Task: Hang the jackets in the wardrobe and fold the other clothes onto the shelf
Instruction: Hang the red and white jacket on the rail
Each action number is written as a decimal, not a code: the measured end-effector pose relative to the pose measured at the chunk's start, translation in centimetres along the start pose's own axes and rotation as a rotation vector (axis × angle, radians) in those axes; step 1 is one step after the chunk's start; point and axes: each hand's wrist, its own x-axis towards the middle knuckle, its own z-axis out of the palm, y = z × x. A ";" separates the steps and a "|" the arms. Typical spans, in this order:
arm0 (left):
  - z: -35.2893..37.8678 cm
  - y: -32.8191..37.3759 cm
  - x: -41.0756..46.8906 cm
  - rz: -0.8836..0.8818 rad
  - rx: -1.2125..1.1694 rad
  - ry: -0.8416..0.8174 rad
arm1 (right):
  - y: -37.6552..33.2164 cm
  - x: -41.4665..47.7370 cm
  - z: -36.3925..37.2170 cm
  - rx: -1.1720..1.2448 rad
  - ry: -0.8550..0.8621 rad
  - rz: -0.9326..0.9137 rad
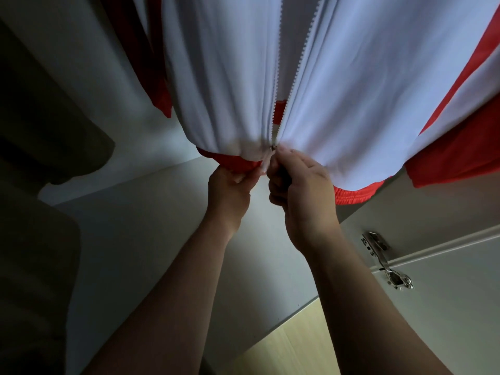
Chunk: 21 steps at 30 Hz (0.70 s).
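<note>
Hanging inside the wardrobe (pixel 127 234): one jacket (pixel 216 77), with a white body, red sleeves and a red ribbed hem. One front zipper (pixel 305 52), open above, its two toothed edges meeting down at the hem. Two hands, both at the zipper's bottom end. The left hand (pixel 232 188) pinches the left zipper end at the hem. The right hand (pixel 303 190), fingers curled, pinches the right side by the slider. One metal hinge (pixel 385 262) on the door (pixel 454 307) at right. Dark shapes at left, can't tell what they are.

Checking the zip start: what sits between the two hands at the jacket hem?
Head view: the zipper end of the jacket, between left hand and right hand.
</note>
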 end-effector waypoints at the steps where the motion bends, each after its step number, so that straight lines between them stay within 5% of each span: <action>1: -0.1 0.0 0.2 -0.035 -0.034 -0.022 | 0.0 -0.1 0.2 -0.023 0.017 0.003; 7: -0.4 0.3 -0.4 -0.131 -0.067 -0.200 | 0.0 -0.8 0.5 -0.066 0.103 0.048; 17: 0.4 4.2 -3.5 -0.433 0.069 0.181 | -8.9 -3.4 2.6 -0.135 0.044 -0.020; 21: 1.5 8.1 -4.4 -0.453 0.223 0.497 | -11.8 -4.3 2.5 -0.236 0.093 0.072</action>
